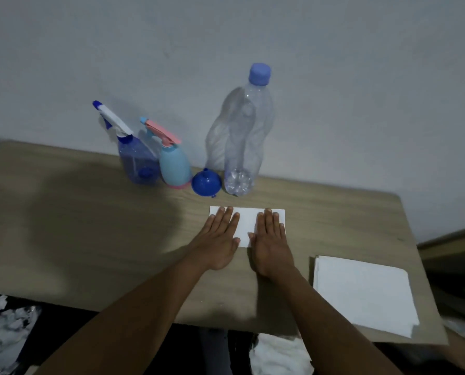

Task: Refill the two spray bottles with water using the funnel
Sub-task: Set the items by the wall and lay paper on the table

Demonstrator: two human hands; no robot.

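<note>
At the back of the wooden table (pixel 90 226), against the wall, stand a translucent blue spray bottle (pixel 138 163) with a white and blue trigger head and a light blue spray bottle (pixel 175 166) with a pink head. A blue funnel (pixel 206 183) rests mouth-down to their right. Beside it stands a tall clear water bottle (pixel 242 142) with a blue cap on. My left hand (pixel 218 239) and my right hand (pixel 270 242) lie flat, palms down, on a white sheet of paper (pixel 246 220) in front of the bottles. Neither hand holds anything.
A stack of white paper (pixel 361 293) lies at the table's front right corner. The grey wall (pixel 334 77) runs right behind the bottles. Crumpled white stuff (pixel 6 328) lies below the table's front edge at left. Wooden furniture (pixel 450 250) stands to the right.
</note>
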